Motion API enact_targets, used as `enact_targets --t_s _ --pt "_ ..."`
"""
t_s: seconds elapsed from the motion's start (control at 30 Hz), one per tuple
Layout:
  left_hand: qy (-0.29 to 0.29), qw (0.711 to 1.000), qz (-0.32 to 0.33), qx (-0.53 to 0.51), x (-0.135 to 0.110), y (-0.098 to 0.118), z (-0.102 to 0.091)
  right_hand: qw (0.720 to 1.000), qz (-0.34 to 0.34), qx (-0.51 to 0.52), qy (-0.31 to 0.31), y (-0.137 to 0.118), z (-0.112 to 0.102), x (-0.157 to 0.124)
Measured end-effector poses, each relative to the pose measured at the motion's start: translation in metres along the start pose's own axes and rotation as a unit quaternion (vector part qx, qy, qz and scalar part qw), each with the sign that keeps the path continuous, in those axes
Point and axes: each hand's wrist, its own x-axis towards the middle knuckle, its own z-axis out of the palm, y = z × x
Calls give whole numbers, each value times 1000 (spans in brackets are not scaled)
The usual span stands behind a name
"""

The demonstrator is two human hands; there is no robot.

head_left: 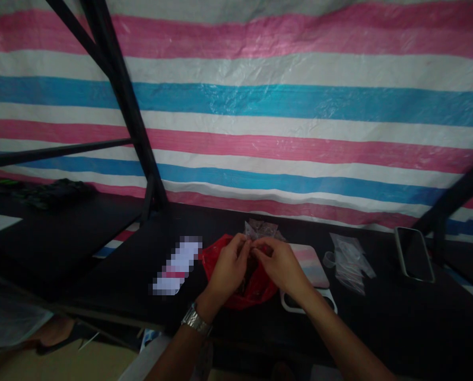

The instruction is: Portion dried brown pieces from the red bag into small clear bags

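Note:
Both hands meet over a red plastic bag (216,259) on the black table (379,323). My left hand (228,267), with a metal watch on its wrist, has its fingers pinched together. My right hand (278,262) pinches too, fingertips touching the left's. Between them is a small item, too dark and small to name. A small clear bag (262,228) lies just behind the fingers.
A pastel-striped phone case (314,264) lies under my right wrist. Clear plastic bags (349,259) sit to its right and a phone (414,254) farther right. A blurred-out white packet (176,264) lies left of the red bag. Black frame bars and a striped tarp stand behind.

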Motion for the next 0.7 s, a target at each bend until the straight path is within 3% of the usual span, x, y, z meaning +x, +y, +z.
enact_targets --t_s 0.1,0.27,0.37,0.57,0.7 --pt "-21 1000 7 17 -1 0 -1 1000 22 9 -7 1 1 -2" --pt "-44 999 13 5 1 1 1 997 58 41 41 2 1 1" --pt "-32 999 15 2 4 1 1 994 63 81 48 3 1 4" --pt "-9 999 17 36 5 1 -3 987 70 142 5 4 0 3" --pt "23 997 16 76 3 5 -2 992 62 99 41 3 9 2"
